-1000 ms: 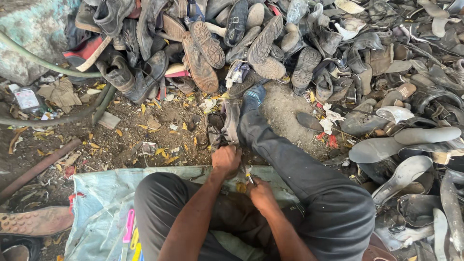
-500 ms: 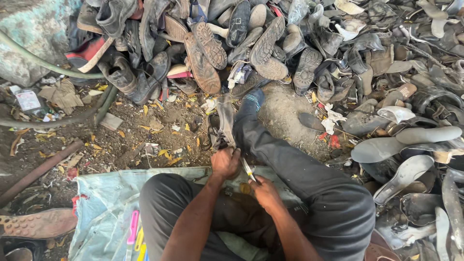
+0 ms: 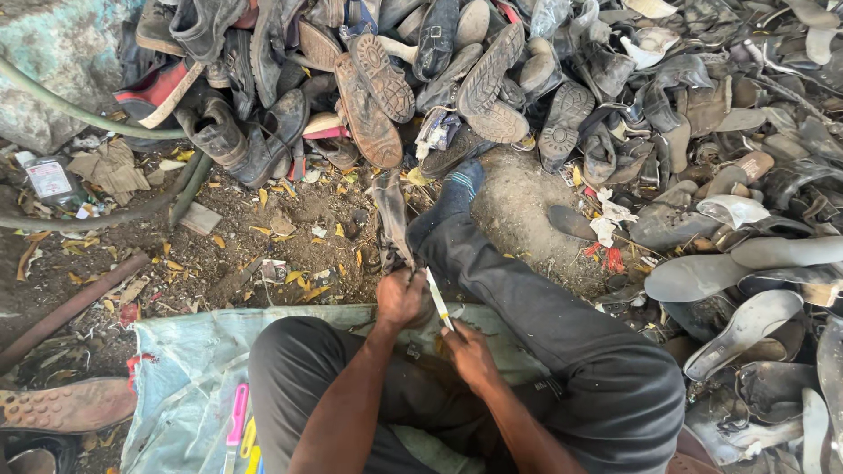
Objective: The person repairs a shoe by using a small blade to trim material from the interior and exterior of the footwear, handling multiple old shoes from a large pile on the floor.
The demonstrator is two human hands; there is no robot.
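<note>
I sit on a pale blue sheet (image 3: 189, 351) with my right leg (image 3: 527, 298) stretched toward a heap of old shoes. My left hand (image 3: 401, 297) grips the near end of a worn dark shoe piece (image 3: 389, 215) that lies on the dirt beside my sock. My right hand (image 3: 467, 351) holds a thin white-handled blade (image 3: 437, 299), its tip pointing up at the spot where my left hand grips the shoe piece. Both hands are close together above my lap.
A large pile of worn shoes and loose soles (image 3: 492, 79) fills the far side and the right. Hoses (image 3: 97, 118) and a rusty pipe (image 3: 70, 307) cross the littered dirt at left. Pink and yellow tools (image 3: 239, 421) lie on the sheet; a brown sole (image 3: 61, 404) rests beside it.
My hands have shifted slightly up and together. The blade now stands more upright against the shoe piece, which my left hand has pulled nearer.
</note>
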